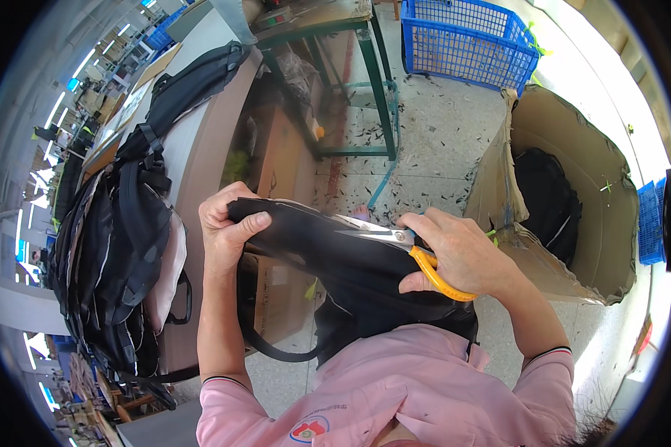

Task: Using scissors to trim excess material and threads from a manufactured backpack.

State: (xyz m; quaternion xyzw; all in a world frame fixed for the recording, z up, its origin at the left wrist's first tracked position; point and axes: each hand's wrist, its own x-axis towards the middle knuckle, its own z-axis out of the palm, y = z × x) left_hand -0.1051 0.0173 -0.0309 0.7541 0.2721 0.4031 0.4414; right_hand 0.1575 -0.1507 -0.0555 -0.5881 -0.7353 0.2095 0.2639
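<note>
Holding a black fabric piece point(350, 257) in front of our torso, clear of the worktop point(201, 145), with both hands at its upper edge. Left hand point(231, 227): grip closed, upper-left corner pinched, thumb flat on the side facing us, fingers behind. Right hand point(458, 257): grip wrapped around the yellow handles of the scissors point(404, 237), thumb low, index finger up near the pivot. Blades point left along the fabric's upper edge; we can't tell how far they're parted or whether any cloth sits between them. Lower part of the piece hangs against our pink shirt point(440, 372). Black strap loop point(283, 354) hangs below left, beside the worktop.

Around us: pile of black bags point(123, 261) on the worktop at left, a white panel point(169, 276) showing at its right side. Open cardboard box point(492, 175) on the right, black fabric bundle point(548, 201) inside. Blue plastic crate point(470, 45) farther out, near a green-framed table point(386, 104). Dark scraps litter the floor point(440, 175) between table and box.
</note>
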